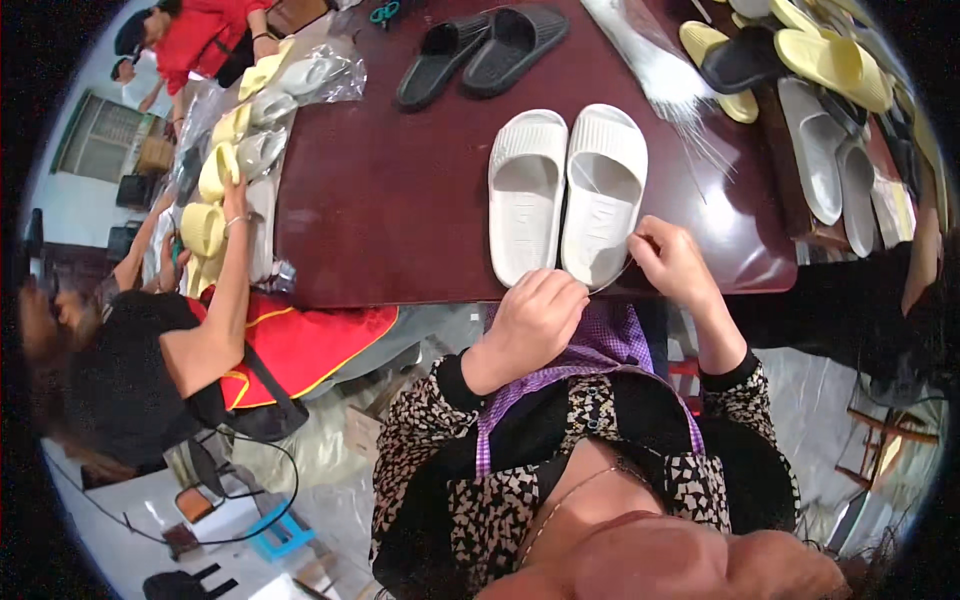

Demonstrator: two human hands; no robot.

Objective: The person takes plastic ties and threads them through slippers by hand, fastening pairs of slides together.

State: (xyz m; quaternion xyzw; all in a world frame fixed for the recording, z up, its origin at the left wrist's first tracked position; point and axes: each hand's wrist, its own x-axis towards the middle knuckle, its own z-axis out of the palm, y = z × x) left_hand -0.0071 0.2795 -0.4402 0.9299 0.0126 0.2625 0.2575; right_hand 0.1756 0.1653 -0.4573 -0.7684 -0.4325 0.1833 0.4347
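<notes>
A pair of off-white slide slippers (526,225) lies side by side on the dark red table, heels toward me. A thin pale strand (612,281) curves past the right slipper's heel, between my hands. My left hand (540,315) is closed at the heels, over the table's near edge, with its fingers curled at one end of the strand. My right hand (672,258) pinches the strand beside the right slipper's heel, thumb and forefinger together. The curled fingers partly hide what each grips.
Black slides (510,55) and a bundle of pale plastic strands (655,65) lie farther back. Yellow, grey and black slides (830,70) pile up at the right. At the left, a co-worker's hand (235,195) holds yellow slides (218,172). Green-handled scissors (384,13) lie at the far edge.
</notes>
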